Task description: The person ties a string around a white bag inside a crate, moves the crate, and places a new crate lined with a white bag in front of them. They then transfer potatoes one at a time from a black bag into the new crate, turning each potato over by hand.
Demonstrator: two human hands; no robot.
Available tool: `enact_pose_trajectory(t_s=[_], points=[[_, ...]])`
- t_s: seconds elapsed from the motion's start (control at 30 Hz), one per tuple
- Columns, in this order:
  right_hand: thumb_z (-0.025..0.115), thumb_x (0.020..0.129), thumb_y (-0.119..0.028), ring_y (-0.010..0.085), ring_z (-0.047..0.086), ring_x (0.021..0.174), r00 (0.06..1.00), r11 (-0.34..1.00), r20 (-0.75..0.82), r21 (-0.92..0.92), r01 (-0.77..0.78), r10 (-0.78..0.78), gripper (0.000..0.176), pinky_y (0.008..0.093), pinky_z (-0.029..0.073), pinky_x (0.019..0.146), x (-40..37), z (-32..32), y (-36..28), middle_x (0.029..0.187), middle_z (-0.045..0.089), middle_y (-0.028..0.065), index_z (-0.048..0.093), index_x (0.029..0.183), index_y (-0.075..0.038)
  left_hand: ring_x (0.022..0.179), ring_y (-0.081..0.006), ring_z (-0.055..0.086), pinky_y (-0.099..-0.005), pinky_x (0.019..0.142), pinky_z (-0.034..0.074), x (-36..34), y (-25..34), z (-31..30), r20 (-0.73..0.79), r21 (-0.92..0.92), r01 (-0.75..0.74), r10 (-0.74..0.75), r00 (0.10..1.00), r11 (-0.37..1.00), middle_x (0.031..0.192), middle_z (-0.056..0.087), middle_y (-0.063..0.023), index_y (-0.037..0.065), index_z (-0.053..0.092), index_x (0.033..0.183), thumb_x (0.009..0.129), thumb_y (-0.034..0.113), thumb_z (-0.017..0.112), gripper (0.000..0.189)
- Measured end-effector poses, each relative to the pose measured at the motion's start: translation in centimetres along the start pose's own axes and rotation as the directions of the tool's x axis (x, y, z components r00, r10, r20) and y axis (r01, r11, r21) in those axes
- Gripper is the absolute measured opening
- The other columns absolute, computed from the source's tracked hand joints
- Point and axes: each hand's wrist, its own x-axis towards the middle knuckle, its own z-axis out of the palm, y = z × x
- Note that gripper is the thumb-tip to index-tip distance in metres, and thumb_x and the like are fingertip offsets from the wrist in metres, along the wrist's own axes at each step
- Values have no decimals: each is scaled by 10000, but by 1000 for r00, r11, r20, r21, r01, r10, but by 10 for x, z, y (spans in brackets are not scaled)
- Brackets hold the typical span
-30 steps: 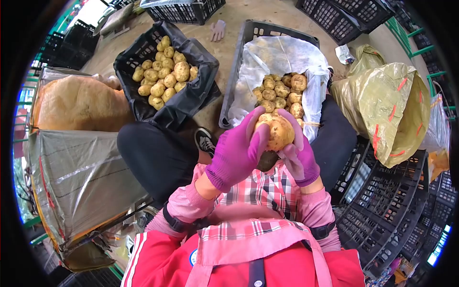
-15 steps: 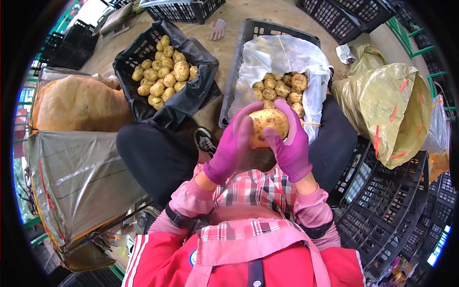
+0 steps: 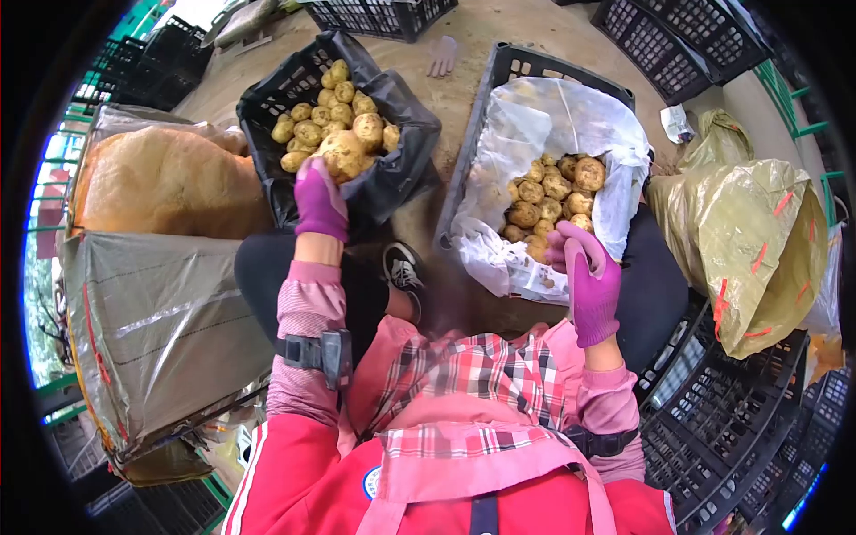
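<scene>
My left hand [image 3: 321,201], in a purple glove, grips a large potato [image 3: 341,157] over the left black crate [image 3: 263,96]. That crate has a dark plastic liner [image 3: 401,102] and holds a pile of smaller potatoes [image 3: 308,134]. At the near right edge of the other pile of potatoes [image 3: 555,186], my gloved right hand [image 3: 588,281] has its fingers loosely bent and parted, with nothing visible in them. This second pile lies on a white liner [image 3: 508,125] inside the right crate [image 3: 468,152].
A loose glove [image 3: 441,56] lies on the floor between the crates. Bulky sacks [image 3: 165,187] stand at the left, and a yellowish bag [image 3: 758,241] at the right. Black crates [image 3: 722,428] sit at lower right, with more at the back. My shoe [image 3: 403,267] is between my knees.
Both hands were together around the large potato in front of me. My left hand has carried it to the left crate; my right hand has let go and moved right, beside the right pile.
</scene>
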Motion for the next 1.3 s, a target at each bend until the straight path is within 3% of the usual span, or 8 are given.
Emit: enact_pose_trajectory(t_s=[0.13,0.27,0.37,0.5,0.67,0.93,1.1,1.3], points=[[556,999,-182,146,670,916,993,975,114,-221,15,11,310,269,527,802,63,-36,16,1078,695,93,616,1248,-8,1158,-236,569,-384,995,453,8,-12,15,-173,99,102,-84,981,990,1257,572,-115,13,493,1337,921,120,592,441],[640,872,-360,318,664,1041,986,515,164,-843,153,-24,445,389,513,917,168,-58,67,1149,685,161,644,1205,-66,1103,-173,598,-305,942,472,-89,19,83,385,-44,322,-281,879,946,1231,606,-81,35,542,1319,970,152,550,368],[631,843,-450,364,613,1137,952,261,293,-929,262,86,553,432,477,993,223,-45,121,1259,629,189,614,1244,-71,1112,-208,611,-331,967,474,-129,-5,101,596,296,-21,-168,785,955,1192,634,-131,13,574,1280,941,122,592,357],[623,822,-522,334,495,1314,849,147,-57,-977,-157,525,703,487,406,1075,275,5,149,1438,503,141,496,1401,-146,1148,-267,601,-357,997,460,-144,-12,109,728,411,-318,-98,679,855,1230,624,-154,17,563,1301,919,115,622,399],[654,833,-371,340,546,1274,826,-56,-266,-960,-275,498,624,611,346,1071,299,25,177,1397,559,124,490,1413,-209,1174,-276,587,-354,1002,456,-136,-11,113,698,469,-152,-259,668,870,1274,600,-157,31,537,1340,919,120,618,438],[657,759,-435,361,499,1303,818,192,40,-978,-87,573,806,432,409,1098,303,-5,169,1455,474,193,431,1443,-76,1143,-270,599,-353,981,467,-132,-8,118,706,437,-106,-268,656,893,1257,605,-156,23,537,1334,917,114,617,435],[713,752,-515,289,516,1270,579,252,224,-967,33,784,796,397,487,992,332,-20,170,1405,531,171,507,1397,-97,1149,-250,602,-347,992,468,-131,-7,118,689,438,-14,-326,648,899,1265,601,-147,19,522,1346,932,124,611,436],[671,803,-524,267,519,1255,290,709,851,-526,470,438,704,409,544,922,299,-46,154,1413,515,144,539,1378,-141,1149,-235,609,-335,990,472,-133,-10,120,679,415,30,-332,655,909,1284,596,-138,28,525,1345,945,138,610,424]])
